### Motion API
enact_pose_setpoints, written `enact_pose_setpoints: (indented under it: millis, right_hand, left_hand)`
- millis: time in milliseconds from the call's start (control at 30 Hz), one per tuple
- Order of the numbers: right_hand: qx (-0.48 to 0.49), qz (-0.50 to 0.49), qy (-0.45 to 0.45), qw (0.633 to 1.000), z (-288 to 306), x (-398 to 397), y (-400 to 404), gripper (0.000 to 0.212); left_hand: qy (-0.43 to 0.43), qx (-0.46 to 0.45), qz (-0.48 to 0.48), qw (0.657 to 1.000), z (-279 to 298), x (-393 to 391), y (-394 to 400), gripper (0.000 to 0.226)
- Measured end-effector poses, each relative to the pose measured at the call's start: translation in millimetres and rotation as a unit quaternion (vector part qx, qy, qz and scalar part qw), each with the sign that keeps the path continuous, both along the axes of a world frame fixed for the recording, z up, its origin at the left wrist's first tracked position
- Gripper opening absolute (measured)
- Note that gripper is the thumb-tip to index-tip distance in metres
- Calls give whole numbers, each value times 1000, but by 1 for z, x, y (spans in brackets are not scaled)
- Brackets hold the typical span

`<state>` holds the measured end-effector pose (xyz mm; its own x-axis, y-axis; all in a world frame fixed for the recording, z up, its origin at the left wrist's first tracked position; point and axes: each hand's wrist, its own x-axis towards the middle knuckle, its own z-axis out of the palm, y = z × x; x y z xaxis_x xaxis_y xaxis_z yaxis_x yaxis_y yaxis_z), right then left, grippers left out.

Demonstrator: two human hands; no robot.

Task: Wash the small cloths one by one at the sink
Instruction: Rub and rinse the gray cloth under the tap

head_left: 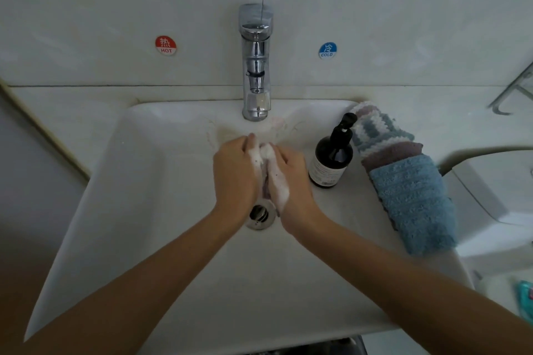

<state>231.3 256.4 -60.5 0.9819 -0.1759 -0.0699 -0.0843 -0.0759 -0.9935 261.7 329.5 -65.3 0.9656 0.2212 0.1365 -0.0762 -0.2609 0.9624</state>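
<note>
White ceramic sink (161,210) is the reference point. Your left hand (235,174) and right hand (291,179) meet over its basin, just above the drain (258,215), fingers curled round a small sudsy cloth (266,181) pressed between them; its colour is hard to tell under the foam. On the sink's right rim lies a row of folded cloths (412,196), blue nearest you, mauve and striped behind. Beside them, toward the basin, a dark pump bottle (331,161) stands upright. At the sink's back edge stands the chrome tap (256,66).
</note>
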Motion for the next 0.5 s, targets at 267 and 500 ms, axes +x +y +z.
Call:
enact_pose_setpoints:
  millis: [267, 500]
  right_hand:
    - [2, -33, -29, 999, 7, 5, 3, 40]
    - [79, -49, 12, 996, 0, 35, -10, 47]
  left_hand:
    - [19, -67, -31, 997, 4, 6, 0, 47]
    - [-77, -2, -62, 995, 15, -41, -16, 41]
